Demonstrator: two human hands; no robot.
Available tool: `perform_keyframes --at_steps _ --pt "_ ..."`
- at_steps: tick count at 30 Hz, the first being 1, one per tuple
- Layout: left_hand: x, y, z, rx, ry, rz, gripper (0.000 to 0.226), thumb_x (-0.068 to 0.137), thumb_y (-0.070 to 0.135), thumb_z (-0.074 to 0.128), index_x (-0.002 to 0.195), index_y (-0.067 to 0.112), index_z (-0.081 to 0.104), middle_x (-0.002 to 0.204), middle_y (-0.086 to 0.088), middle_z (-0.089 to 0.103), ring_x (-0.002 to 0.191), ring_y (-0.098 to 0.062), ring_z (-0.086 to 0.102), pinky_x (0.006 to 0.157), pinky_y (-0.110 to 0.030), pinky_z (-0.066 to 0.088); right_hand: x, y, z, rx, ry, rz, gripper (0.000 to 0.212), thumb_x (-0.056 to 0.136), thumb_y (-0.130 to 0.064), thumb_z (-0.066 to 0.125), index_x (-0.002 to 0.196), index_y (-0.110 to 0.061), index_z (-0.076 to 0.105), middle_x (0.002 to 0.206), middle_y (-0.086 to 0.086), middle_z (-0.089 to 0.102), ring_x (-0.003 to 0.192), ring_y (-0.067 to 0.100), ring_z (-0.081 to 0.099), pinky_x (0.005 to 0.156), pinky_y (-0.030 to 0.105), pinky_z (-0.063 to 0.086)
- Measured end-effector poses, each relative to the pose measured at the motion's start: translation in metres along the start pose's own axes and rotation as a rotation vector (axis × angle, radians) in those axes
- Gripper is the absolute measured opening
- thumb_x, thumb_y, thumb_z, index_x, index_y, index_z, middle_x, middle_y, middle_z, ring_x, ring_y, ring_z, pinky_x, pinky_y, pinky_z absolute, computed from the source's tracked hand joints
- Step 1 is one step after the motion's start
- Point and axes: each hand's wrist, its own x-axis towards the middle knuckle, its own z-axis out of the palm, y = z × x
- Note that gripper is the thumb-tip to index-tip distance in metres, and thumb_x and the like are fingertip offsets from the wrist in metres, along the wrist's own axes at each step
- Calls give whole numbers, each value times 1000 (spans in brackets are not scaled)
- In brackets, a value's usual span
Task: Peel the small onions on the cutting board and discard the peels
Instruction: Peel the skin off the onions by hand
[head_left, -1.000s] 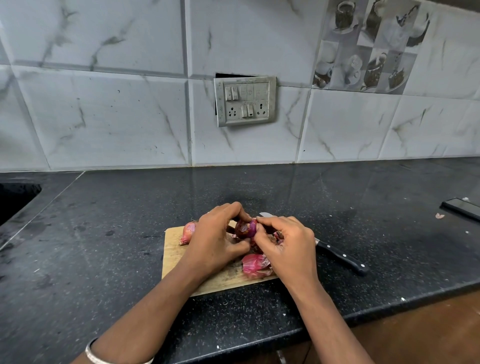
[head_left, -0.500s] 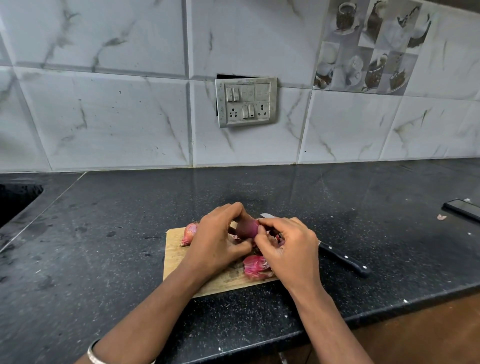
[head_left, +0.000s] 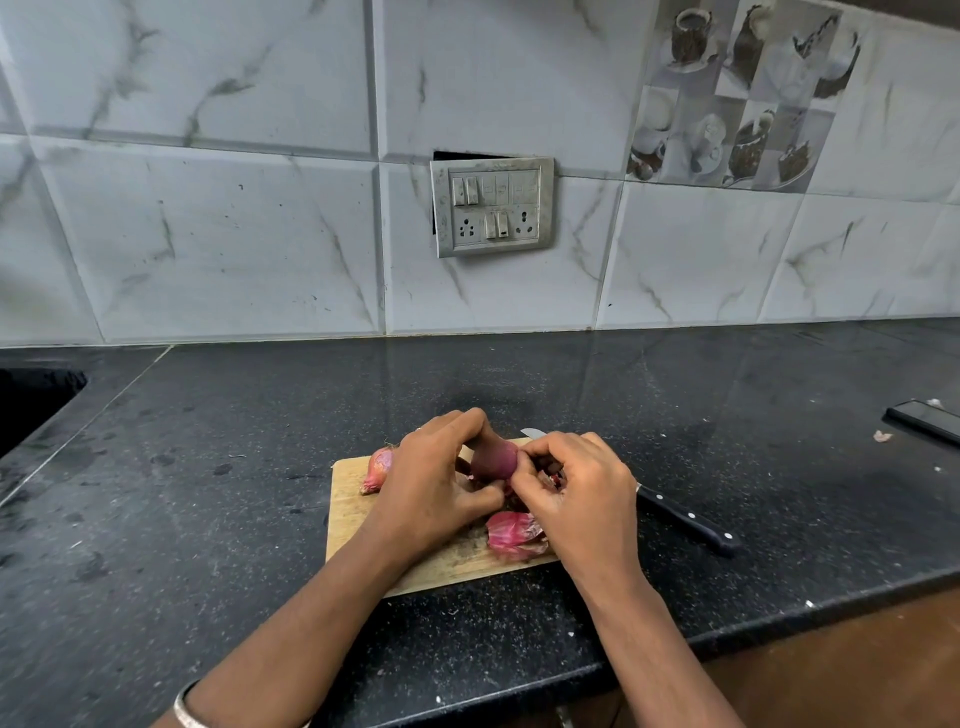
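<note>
Over the pale wooden cutting board our left hand and right hand pinch a nearly bare purple onion, while a pink unpeeled onion at nine o'clock and undiscarded pink peels at five o'clock are left to deal with.

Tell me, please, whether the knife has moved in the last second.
No; the knife stays put against the cutting board, its tip at the far edge.

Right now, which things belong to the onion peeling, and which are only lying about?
Job: left hand, right hand, held onion, unpeeled onion, loose peel, cutting board.
Lying about: knife, dark flat device, switch panel.
</note>
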Motion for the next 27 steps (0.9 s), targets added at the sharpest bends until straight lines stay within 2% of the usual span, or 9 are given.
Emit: perform_keyframes --at_steps 12,17,27 --pt "0 0 0 -21 -6 -5 29 69 21 80 92 24 62 92 12 66 89 -11 64 70 -36 57 -1 2 1 22 -26 21 3 84 -24 69 82 -21 68 77 -15 64 74 7 54 63 28 49" --pt "0 0 0 -12 -3 8 27 68 23 78 91 24 63 91 12 66 88 -11 64 70 -38 57 0 0 1 56 -45 5 15 86 -31 61 92 -22 72 89 -14 69 82 8 59 72 27 50" --pt "1 -1 1 2 -19 36 26 68 24 76 90 24 62 90 12 64 88 -12 62 74 -42 57 0 1 0 68 -54 18 17 89 -34 61 92 -23 74 89 -15 69 84 5 61 74 25 50"
